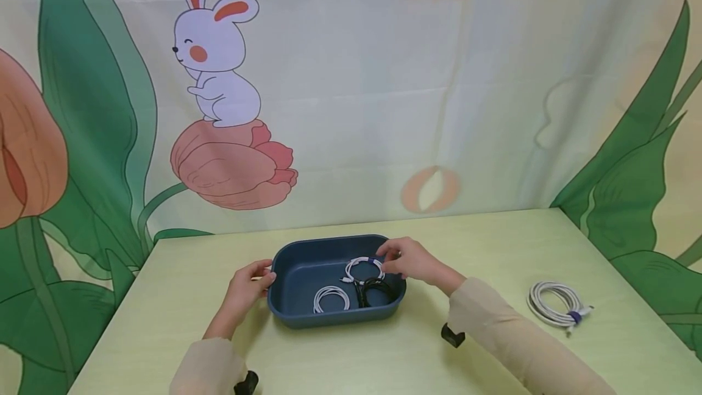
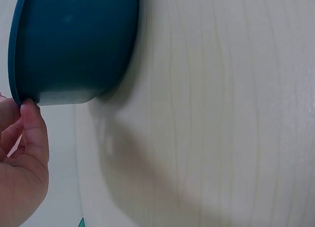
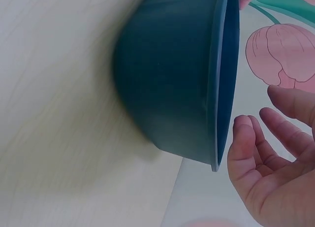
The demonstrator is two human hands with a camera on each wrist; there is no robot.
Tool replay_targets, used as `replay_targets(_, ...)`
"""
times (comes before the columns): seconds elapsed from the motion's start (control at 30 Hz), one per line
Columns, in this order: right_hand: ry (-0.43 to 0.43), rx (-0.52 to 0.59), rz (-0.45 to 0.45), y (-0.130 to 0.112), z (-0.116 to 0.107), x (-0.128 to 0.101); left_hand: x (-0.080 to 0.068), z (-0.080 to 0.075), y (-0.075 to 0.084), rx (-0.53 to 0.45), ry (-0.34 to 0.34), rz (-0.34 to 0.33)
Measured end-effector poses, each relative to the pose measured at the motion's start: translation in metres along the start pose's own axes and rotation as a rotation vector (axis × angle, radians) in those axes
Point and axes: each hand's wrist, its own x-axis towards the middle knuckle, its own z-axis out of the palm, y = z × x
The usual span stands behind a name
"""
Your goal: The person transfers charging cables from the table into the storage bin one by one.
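Observation:
A dark blue basin sits on the table. At its left end my left hand pinches the rim between thumb and fingers, which also shows in the left wrist view. My right hand hovers at the right end with fingers bent loosely; the right wrist view shows nothing between them and the fingertips just beyond the basin's rim. Inside the basin lie a coiled white cable, a second white cable coil with a dark tie and a black cable. The right hand overlaps part of the second coil.
On the table's right side lies a thicker white cable coil wrapped with a purple tie. Behind the table hangs a printed curtain with a rabbit, tulips and leaves. Each sleeve has a small black piece near the wrist.

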Motion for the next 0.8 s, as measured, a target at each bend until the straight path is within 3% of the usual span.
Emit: replay_targets(0.8, 0.059, 0.009, 0.014, 0.012, -0.024, -0.01, 0.0, 0.0, 0.0, 0.005, -0.004, -0.003)
